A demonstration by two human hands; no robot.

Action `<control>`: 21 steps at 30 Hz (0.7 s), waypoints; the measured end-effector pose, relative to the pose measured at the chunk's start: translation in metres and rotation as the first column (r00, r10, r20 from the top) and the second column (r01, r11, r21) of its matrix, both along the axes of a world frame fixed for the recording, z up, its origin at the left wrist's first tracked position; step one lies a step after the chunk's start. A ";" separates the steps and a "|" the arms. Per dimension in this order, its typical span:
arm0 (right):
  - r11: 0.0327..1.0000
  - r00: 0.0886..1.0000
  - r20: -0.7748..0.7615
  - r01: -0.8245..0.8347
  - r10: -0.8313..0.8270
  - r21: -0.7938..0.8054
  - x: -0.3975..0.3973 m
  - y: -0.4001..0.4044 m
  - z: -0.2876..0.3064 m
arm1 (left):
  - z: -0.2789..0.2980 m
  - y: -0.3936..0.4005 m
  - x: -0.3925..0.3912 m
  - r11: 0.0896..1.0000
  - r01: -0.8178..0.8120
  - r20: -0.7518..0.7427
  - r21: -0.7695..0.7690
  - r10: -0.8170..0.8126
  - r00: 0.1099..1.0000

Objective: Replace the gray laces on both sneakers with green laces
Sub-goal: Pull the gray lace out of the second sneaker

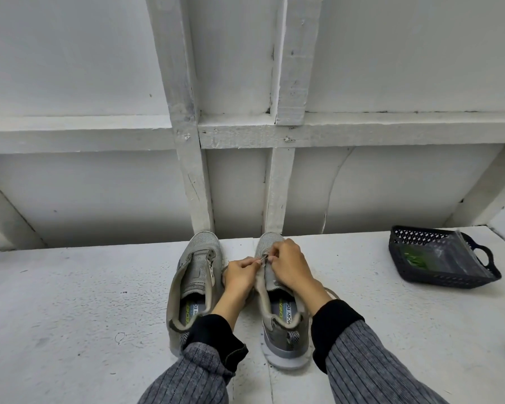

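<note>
Setting: plain workshop or storage space. White-painted timber framing is backing a rough, scuffed white bench; a dark plastic basket is sitting at right.

Two gray sneakers side by side on white painted surface, toes toward the white wall. Left sneaker unlaced, tongue exposed. Both hands over right sneaker near its toe end: left hand and right hand each pinch gray lace at the lowest eyelets. Loose lace lies by the shoe's right side. Dark plastic basket well apart at right, holding a clear bag with green laces. Gray ribbed sleeves, black cuffs.
</note>
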State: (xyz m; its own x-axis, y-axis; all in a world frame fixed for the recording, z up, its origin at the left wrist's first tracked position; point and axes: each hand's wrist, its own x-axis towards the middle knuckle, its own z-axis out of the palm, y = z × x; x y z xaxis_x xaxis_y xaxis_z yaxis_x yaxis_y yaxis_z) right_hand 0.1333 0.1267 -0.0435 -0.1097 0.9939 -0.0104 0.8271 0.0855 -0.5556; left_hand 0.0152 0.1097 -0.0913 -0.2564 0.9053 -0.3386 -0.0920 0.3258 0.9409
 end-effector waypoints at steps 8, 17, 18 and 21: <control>0.729 0.257 -0.714 0.474 -0.651 -0.493 0.023 -0.006 -0.004 | 0.005 -0.004 0.003 0.996 -0.083 0.002 -0.020 0.083 0.997; 0.916 0.762 -0.538 0.397 -0.360 -0.050 0.028 -0.008 0.005 | 0.003 -0.003 0.005 0.993 -0.117 -0.010 -0.002 0.117 0.993; 0.949 0.830 -0.488 0.314 -0.269 0.012 0.025 -0.007 0.009 | 0.004 -0.003 0.006 0.993 -0.116 -0.006 -0.003 0.116 0.993; 0.997 0.946 -0.314 0.077 -0.080 -0.024 0.016 -0.004 0.013 | 0.003 -0.003 0.007 0.994 -0.112 0.030 0.002 0.112 0.993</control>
State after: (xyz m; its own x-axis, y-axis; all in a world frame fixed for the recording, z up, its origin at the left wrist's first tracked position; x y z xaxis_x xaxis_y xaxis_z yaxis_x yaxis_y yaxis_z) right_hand 0.1493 0.1226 -0.0305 -0.0309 0.9995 0.0007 0.6144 0.0196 -0.7887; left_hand 0.0222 0.1072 -0.0884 -0.3459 0.8730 -0.3439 -0.1554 0.3081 0.9386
